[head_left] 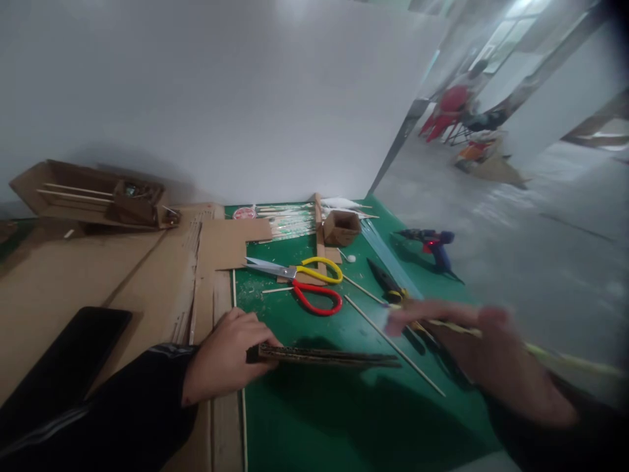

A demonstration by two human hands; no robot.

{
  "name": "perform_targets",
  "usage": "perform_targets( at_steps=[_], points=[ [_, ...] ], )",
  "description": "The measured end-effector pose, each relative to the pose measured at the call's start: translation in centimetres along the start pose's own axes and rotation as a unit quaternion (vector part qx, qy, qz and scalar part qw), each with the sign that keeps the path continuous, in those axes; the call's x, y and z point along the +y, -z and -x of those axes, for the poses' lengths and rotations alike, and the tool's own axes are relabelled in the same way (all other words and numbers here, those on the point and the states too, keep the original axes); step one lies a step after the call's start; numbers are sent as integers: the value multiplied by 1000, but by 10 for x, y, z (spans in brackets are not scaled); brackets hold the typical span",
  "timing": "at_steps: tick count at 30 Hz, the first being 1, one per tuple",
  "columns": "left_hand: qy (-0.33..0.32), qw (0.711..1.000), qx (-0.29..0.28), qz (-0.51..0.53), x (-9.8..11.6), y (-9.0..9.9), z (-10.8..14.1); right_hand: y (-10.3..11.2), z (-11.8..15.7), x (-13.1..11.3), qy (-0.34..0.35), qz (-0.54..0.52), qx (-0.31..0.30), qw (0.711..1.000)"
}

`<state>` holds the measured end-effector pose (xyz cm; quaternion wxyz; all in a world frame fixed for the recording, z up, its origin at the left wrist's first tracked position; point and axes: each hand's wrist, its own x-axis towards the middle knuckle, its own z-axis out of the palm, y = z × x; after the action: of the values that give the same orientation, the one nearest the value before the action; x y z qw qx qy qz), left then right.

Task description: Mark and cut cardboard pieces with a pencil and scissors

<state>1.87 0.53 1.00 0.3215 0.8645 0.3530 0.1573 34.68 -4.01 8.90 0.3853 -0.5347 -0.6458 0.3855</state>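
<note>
My left hand grips one end of a flat piece of cardboard, seen nearly edge-on above the green table surface. At the right, my right hand is smeared by motion, over or beside the long-nose pliers. A blurred yellowish strip runs out past it to the right; I cannot make out whether the fingers hold it. Scissors with one yellow and one red handle lie with blades pointing left. A thin wooden stick lies between the two hands.
Cardboard sheets cover the left side, with a black phone on them. A cardboard structure stands by the white wall. Toward the back are a small cardboard box and several sticks. A blue glue gun lies near the right edge.
</note>
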Motion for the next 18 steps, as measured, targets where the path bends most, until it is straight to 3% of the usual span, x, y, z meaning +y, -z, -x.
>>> perform_targets(
  at_steps=[2, 5, 8, 11, 18],
  points=[
    [-1, 1000, 2, 7, 0, 0, 0, -28, -29, -23, 13, -99, -134, 986],
    [9, 1000, 8, 7, -1, 0, -1, -79, -70, -35, -47, -142, -221, 964],
    [22, 1000, 3, 1, -2, -1, -2, -115, -97, -21, -136, -258, -352, 889],
    [13, 1000, 6, 23, -3, -1, -3, -130, -111, -1, -170, -267, -386, 866],
    [-8, 998, 13, 54, -3, 1, -3, -136, -116, 18, -181, -279, -397, 856]
  ],
)
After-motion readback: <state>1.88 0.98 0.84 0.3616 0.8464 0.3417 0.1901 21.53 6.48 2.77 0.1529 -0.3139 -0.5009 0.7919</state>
